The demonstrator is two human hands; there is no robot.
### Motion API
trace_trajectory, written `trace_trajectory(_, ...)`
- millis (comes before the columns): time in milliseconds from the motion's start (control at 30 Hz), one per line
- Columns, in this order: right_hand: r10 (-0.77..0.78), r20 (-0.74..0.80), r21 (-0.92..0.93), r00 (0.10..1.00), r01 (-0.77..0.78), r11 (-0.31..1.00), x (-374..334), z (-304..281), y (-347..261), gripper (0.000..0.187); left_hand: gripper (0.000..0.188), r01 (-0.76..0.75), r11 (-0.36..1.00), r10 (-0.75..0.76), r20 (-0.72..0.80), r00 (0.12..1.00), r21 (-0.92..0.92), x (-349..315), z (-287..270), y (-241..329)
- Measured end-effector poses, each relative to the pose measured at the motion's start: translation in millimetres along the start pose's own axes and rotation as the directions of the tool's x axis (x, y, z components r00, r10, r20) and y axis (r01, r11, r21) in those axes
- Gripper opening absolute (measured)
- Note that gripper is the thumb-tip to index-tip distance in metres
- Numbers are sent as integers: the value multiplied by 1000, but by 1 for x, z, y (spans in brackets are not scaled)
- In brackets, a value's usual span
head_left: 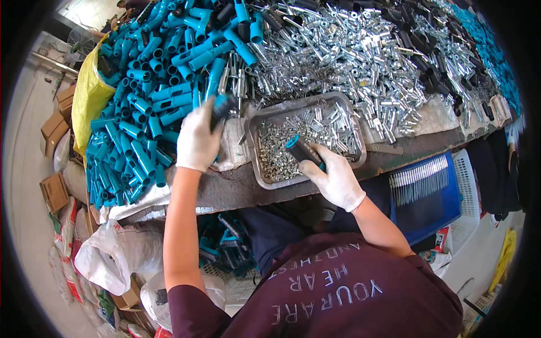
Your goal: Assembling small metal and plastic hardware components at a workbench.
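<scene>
My left hand, in a white glove, is closed around a black-and-teal handle piece, slightly blurred, beside the heap of teal plastic tubes. A second black grip with a teal end is in my right hand, also gloved, its thumb and fingers wrapped round the lower part. This grip tilts over the near right part of a grey metal tray. Inside the tray lie many small silvery metal pieces.
Loose metal rods and fittings cover the back of the bench, with black parts among them. A flat metal strip lies by the tray. Below are a blue bin of metal rods, a white bag and cardboard boxes.
</scene>
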State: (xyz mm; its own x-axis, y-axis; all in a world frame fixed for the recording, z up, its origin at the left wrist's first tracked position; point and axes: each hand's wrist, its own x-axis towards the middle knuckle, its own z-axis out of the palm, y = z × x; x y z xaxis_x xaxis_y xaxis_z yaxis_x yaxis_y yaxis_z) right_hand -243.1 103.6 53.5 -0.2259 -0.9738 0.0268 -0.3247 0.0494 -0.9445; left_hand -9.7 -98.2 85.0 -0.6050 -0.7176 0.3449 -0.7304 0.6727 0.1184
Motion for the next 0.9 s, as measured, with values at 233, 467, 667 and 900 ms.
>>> trace_trajectory(233, -49, 57, -67, 997, 53, 996, -4, -1, -13, 49, 63, 189, 556, -177, 106, 978, -809, 14, -59, 76)
trace_trajectory(467, -151, 5, -165, 989, 150, 975, -12, 6, -20, 44, 61, 296, 514, -154, 253, 955, -805, 11, -42, 101)
trace_trajectory(667, 6, 107, -52, 994, -1, 999, -15, 1, -25, 41, 50, 297, 751, -300, 95, 949, -590, 13, -37, 124)
trace_trajectory(900, -32, 89, -47, 995, 37, 998, -17, 6, -15, 40, 44, 352, 727, -392, 64, 918, -590, 4, -22, 124)
